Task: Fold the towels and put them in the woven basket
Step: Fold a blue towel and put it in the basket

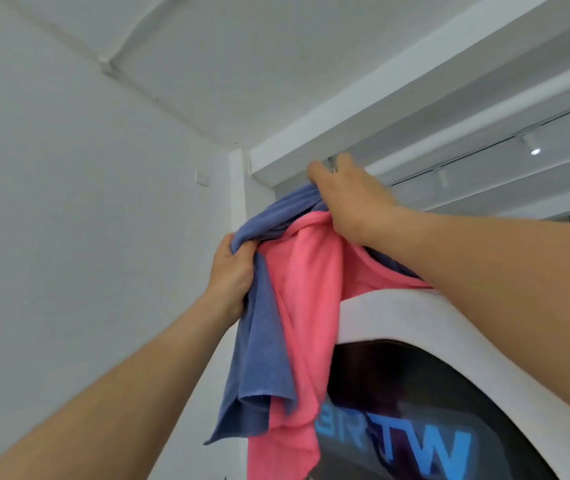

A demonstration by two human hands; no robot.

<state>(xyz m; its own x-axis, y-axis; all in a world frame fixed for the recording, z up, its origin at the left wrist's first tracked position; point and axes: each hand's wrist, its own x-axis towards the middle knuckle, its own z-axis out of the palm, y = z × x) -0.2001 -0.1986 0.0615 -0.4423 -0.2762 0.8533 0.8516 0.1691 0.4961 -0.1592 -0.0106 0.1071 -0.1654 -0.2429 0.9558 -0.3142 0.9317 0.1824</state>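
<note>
Left hand point(233, 268): my fingers are bunched tight on the blue towel point(259, 344), at the left corner of the white machine point(415, 317).
Right hand point(349, 199): closed over both towels on the machine's top edge.
Pink towel point(306, 306): draped down the front, beside the blue one.
Woven basket: out of shot.

We see two towels point(290, 299) draped over the machine's point(415, 327) top left corner, one overlapping the other. Left hand point(233, 271) sits left of the machine, right hand point(349, 199) above its top.
</note>
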